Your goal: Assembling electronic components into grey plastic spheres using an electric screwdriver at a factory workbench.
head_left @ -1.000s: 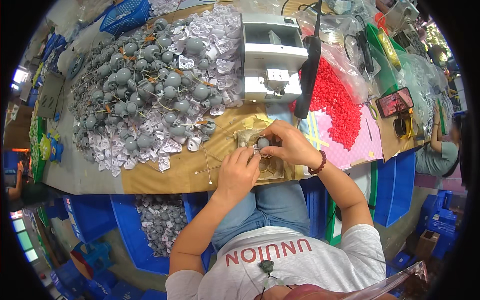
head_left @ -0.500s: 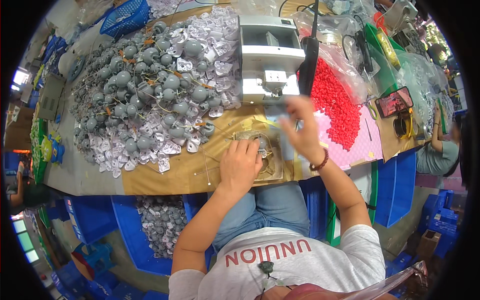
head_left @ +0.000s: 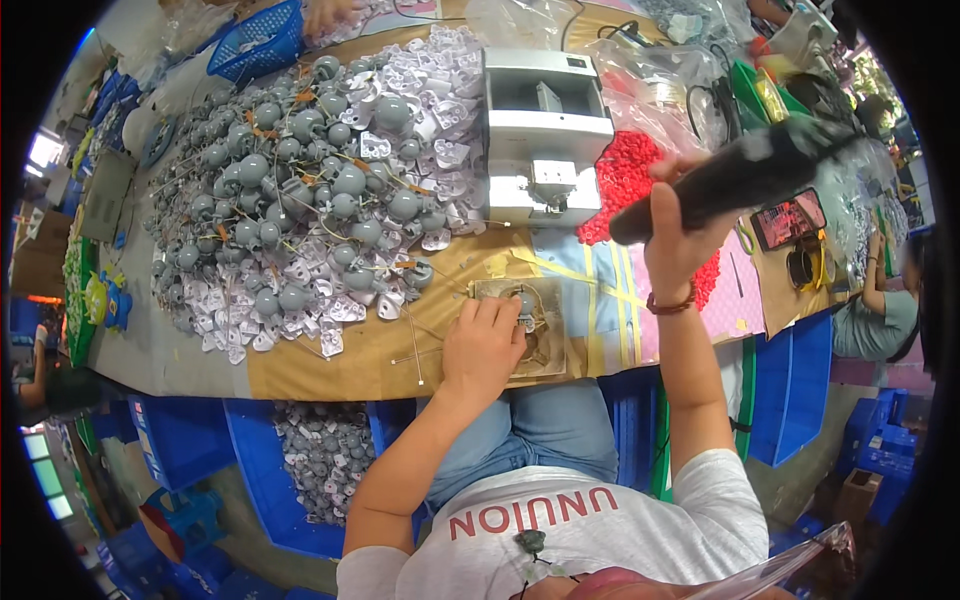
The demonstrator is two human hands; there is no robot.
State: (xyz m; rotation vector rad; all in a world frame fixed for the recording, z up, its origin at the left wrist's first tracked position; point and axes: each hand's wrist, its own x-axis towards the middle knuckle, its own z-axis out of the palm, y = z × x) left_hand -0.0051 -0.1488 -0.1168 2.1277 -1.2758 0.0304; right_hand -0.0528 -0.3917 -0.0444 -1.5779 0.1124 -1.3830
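Observation:
My left hand (head_left: pixel 484 340) rests on a square tan fixture (head_left: pixel 556 335) at the table's front edge. Its fingers are bent and pressed together over a small grey ball-shaped part (head_left: pixel 525 302) seated in the fixture; the fingertips partly hide it. Raised over the right side of the table, my right hand (head_left: pixel 682 235) is closed round a long black power screwdriver (head_left: pixel 725 178). The tool is tilted, its narrower end up to the right, and smeared by motion.
A heap of grey ball parts (head_left: pixel 250 170) and white plastic pieces (head_left: pixel 300 325) covers the left. Behind the fixture stands a white screw-feeder machine (head_left: pixel 545 135). Small red parts (head_left: pixel 628 165), a phone (head_left: pixel 790 218) and a tape roll (head_left: pixel 800 254) lie right. A blue basket (head_left: pixel 255 45) sits far left.
My right hand has moved up and right and taken hold of the black screwdriver, which hung beside the white machine. It has swung from upright to tilted. My left hand stays on the fixture.

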